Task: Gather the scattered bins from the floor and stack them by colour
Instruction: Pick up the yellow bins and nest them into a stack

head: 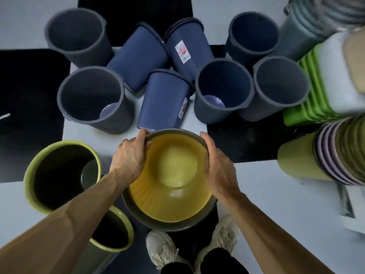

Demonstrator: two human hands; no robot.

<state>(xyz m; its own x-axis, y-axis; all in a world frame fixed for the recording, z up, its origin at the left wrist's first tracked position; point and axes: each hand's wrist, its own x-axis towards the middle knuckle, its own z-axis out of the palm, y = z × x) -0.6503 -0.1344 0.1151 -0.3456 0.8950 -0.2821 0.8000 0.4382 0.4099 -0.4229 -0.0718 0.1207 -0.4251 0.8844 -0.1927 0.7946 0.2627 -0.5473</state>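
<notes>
Both bare arms are reaching forward and down.
The left hand and right hand are gripping opposite sides of one rim, fingers curled.

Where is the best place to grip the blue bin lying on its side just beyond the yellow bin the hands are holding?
Probably by its rim. The blue bin lies tipped with its mouth towards the yellow bin, so its rim is the nearest edge. Come from above on the near side; neighbouring bins crowd its flanks.

Five upright dark grey bins, three blue bins on their sides between them, three yellow-green bins, two white sneakers
</notes>
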